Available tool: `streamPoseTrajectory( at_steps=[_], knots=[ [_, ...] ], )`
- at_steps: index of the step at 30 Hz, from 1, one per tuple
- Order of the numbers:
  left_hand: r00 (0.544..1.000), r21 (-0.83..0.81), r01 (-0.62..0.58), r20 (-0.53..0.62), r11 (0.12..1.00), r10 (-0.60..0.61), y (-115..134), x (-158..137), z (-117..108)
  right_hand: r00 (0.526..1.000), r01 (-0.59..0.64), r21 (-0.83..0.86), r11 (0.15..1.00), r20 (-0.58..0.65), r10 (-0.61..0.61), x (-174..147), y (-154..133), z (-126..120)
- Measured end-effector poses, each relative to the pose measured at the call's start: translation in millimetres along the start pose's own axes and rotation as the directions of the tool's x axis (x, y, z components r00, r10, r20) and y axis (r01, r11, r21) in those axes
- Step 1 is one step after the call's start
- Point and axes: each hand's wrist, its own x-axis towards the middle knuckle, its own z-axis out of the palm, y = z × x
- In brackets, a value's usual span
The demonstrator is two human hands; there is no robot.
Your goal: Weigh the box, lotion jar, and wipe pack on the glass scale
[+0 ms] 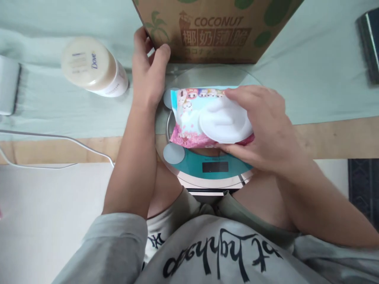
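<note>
My right hand (263, 122) grips the right end of a pack of wet wipes (189, 118), blue and pink with a white plastic lid. The pack is over a round glass scale (192, 167) with a teal band and a dark display; whether it touches the glass I cannot tell. At the lower left corner of a brown cardboard box (213, 39) printed "COCONUT", my left hand (149, 67) has its thumb on the front face and its fingers along the left side. The box stands just beyond the scale, and its top is out of view.
Left of my left hand stands a Dove bottle (115, 81) with a cream cap. A white object (8, 85) lies at the far left, with a white cable (59, 137) below it. A dark object (370, 45) sits at the right edge. The scale overhangs the table's wooden edge (340, 136).
</note>
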Motion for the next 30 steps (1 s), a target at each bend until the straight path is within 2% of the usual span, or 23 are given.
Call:
streamPoseTrajectory(
  at_steps=[3, 6, 8, 9, 12, 15, 17, 22, 25, 26, 28, 30],
  knots=[
    [0.998, -0.008, 0.024, -0.052, 1.0, -0.025, -18, -2, -20, 0.994, 0.093, -0.003, 0.996, -0.054, -0.093, 3, 10, 2],
    [0.98, 0.001, -0.019, -0.196, 1.0, 0.019, -19, -12, -46, 0.987, 0.099, 0.151, 0.984, -0.144, -0.077, 0, 27, 5],
    [0.956, 0.009, -0.077, -0.282, 0.997, 0.076, -2, -20, -51, 0.98, 0.091, 0.202, 0.975, -0.191, -0.052, -3, 36, 8],
    [0.944, 0.013, -0.101, -0.313, 0.995, 0.1, 12, -24, -47, 0.977, 0.087, 0.205, 0.975, -0.208, -0.044, -4, 39, 9],
    [0.929, 0.024, -0.112, -0.352, 0.993, 0.113, 71, -38, -6, 0.981, 0.068, 0.205, 0.976, -0.194, -0.028, -4, 43, 9],
    [0.957, 0.072, -0.122, -0.256, 0.99, 0.136, 133, -52, 42, 0.996, -0.012, 0.204, 0.979, -0.083, 0.03, -4, 43, 8],
    [0.975, 0.109, -0.116, -0.177, 0.987, 0.134, 163, -59, 57, 0.996, -0.072, 0.215, 0.974, -0.029, 0.081, -4, 43, 7],
    [0.997, 0.222, -0.083, 0.015, 0.972, 0.081, 204, -60, 51, 0.996, -0.093, 0.24, 0.966, 0.013, 0.093, -3, 46, 8],
    [0.98, 0.237, -0.194, 0.086, 0.952, 0.178, 220, -55, 54, 0.995, -0.1, 0.232, 0.968, 0.0, 0.103, -2, 44, 8],
    [0.971, 0.204, -0.238, 0.045, 0.95, 0.234, 221, -54, 54, 0.995, -0.096, 0.233, 0.968, -0.01, 0.101, -1, 44, 8],
    [0.942, 0.137, -0.289, -0.134, 0.948, 0.307, 213, -52, 43, 0.994, -0.067, 0.241, 0.968, -0.071, 0.087, 1, 41, 6],
    [0.911, 0.089, -0.262, -0.306, 0.961, 0.277, 184, -52, 11, 0.984, 0.0, 0.224, 0.975, -0.173, 0.039, 5, 36, 3]
  ],
)
